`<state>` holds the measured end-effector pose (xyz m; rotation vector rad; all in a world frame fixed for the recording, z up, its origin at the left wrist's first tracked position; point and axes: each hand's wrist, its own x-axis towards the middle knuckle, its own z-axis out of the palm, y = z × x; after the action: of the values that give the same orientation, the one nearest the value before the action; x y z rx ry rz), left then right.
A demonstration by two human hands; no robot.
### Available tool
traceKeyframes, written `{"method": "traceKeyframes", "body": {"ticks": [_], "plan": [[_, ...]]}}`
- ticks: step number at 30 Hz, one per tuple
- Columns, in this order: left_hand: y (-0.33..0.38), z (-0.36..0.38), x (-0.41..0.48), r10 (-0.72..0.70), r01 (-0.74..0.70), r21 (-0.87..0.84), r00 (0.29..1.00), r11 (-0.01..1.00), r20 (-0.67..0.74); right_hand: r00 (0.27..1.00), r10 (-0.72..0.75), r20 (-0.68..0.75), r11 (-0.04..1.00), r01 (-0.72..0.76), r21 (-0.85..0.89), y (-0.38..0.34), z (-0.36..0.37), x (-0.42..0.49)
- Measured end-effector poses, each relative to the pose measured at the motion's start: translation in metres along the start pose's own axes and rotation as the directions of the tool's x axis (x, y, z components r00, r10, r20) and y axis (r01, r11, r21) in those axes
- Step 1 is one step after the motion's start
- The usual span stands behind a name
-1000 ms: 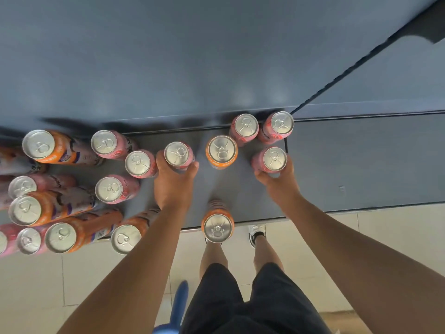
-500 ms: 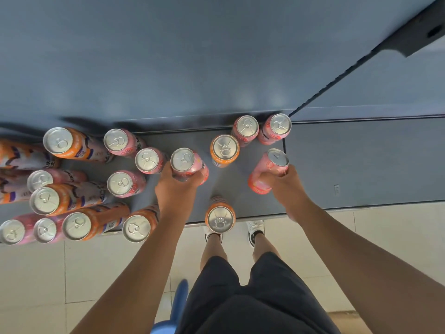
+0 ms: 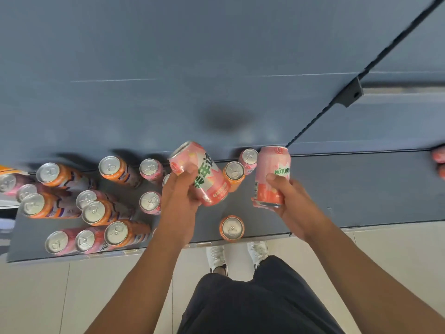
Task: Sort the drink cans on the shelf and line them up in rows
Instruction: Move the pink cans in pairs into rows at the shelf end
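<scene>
My left hand (image 3: 179,198) grips a pink can (image 3: 204,179), lifted off the shelf and tilted with its top to the upper left. My right hand (image 3: 289,201) holds a second pink can (image 3: 273,169) above the grey shelf (image 3: 337,186), its side facing me. On the shelf between the two hands stand an orange can (image 3: 234,173) and a pink can (image 3: 249,157) at the back, and a lone orange can (image 3: 231,227) near the front edge. Several orange and pink cans (image 3: 96,210) stand mixed on the left part of the shelf.
A dark slanted bracket (image 3: 350,92) runs up to the right above the shelf's back wall. Two more cans (image 3: 439,160) show at the far right edge. Below the shelf's front edge lie pale floor tiles, my legs and white shoes (image 3: 216,256).
Both hands have lifted their pink cans off the shelf and raised them; the cans now tilt with their sides towards me. The view has shifted, showing more of the left cans.
</scene>
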<state>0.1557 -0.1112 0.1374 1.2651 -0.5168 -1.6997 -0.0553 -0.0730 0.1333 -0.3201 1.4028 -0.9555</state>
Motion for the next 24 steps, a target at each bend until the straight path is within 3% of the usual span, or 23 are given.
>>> {"method": "traceKeyframes", "body": {"ticks": [3,6,12,16,24], "plan": [[0.018,0.012,-0.01,-0.036,0.042,-0.114,0.998,0.993,0.053,0.996,-0.039,0.084,0.995,0.031,0.09,-0.014,0.013,-0.016],[0.029,0.019,-0.023,-0.05,0.06,-0.125,0.995,0.99,0.082,0.987,-0.086,0.133,0.99,0.07,0.118,-0.025,0.02,-0.029],[0.044,0.027,-0.037,0.012,-0.016,0.027,0.987,1.0,0.162,0.957,-0.192,0.217,0.956,0.132,0.261,-0.043,0.021,-0.051],[0.049,0.039,-0.044,0.032,-0.057,0.101,0.972,0.993,0.233,0.947,-0.181,0.263,0.933,0.081,0.352,-0.054,0.013,-0.059],[0.05,0.073,-0.055,0.001,-0.109,0.272,0.93,0.956,0.368,0.93,-0.282,0.237,0.917,0.188,0.35,-0.051,-0.004,-0.076]]}}
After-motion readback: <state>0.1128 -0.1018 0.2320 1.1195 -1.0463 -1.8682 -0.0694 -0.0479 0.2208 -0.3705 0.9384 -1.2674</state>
